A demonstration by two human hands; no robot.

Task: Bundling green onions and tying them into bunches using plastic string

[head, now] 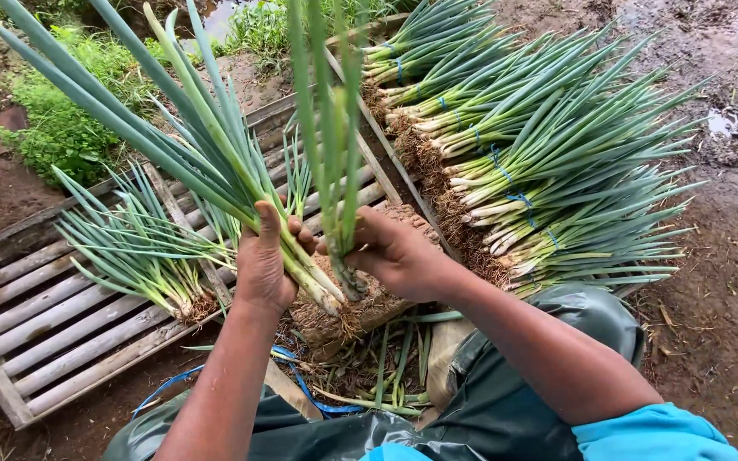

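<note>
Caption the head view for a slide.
Left hand and right hand each grip green onions over a wooden slatted pallet.

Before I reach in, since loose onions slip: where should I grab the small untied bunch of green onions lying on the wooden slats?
Probably grip the green onions around the pale stalks just above the roots, coming from above. The stalks gather tightly there, while the leaves fan out loosely toward the upper left across the slats.

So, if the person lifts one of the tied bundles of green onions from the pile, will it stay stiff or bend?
A tied bundle would probably hold together, since a blue band wraps its stalks. The leaf ends would likely droop, being long and thin. Soil on the roots may add some weight and crumble off.
</note>
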